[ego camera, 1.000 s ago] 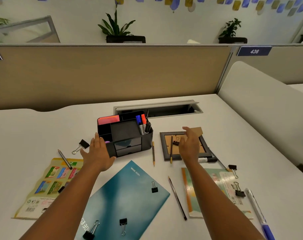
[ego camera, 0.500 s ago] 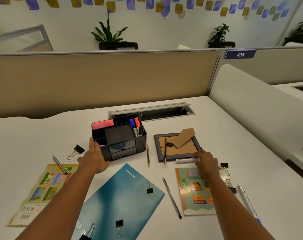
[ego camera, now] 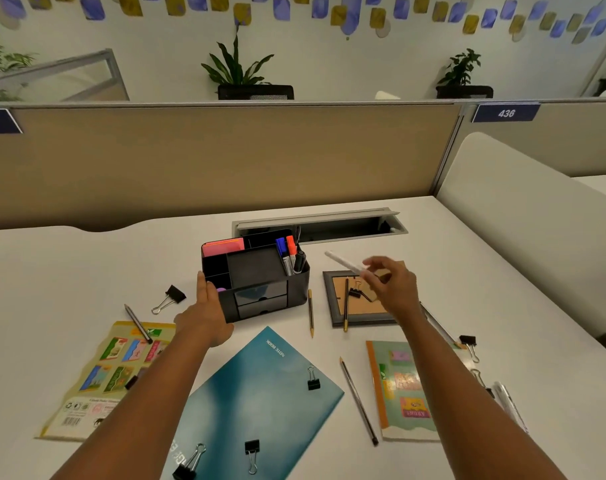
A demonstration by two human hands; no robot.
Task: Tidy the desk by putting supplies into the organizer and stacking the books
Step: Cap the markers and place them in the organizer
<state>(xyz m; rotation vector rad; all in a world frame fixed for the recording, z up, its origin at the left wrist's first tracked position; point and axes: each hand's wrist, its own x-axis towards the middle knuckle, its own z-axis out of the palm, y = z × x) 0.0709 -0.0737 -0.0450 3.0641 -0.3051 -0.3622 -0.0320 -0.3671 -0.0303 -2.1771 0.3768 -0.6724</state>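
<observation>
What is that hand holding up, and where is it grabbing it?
The right hand pinches a white marker near its lower end. The left hand only rests flat against the organizer.

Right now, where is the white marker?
In the head view, the white marker is in the air, pinched by the right hand, above the picture frame and just right of the black organizer.

White desk (ego camera: 87, 265) with organizer (ego camera: 260, 282), notebooks, pencils, binder clips.

The white marker (ego camera: 350, 266) is motion-blurred; the teal notebook (ego camera: 260, 403) runs off the bottom edge.
</observation>
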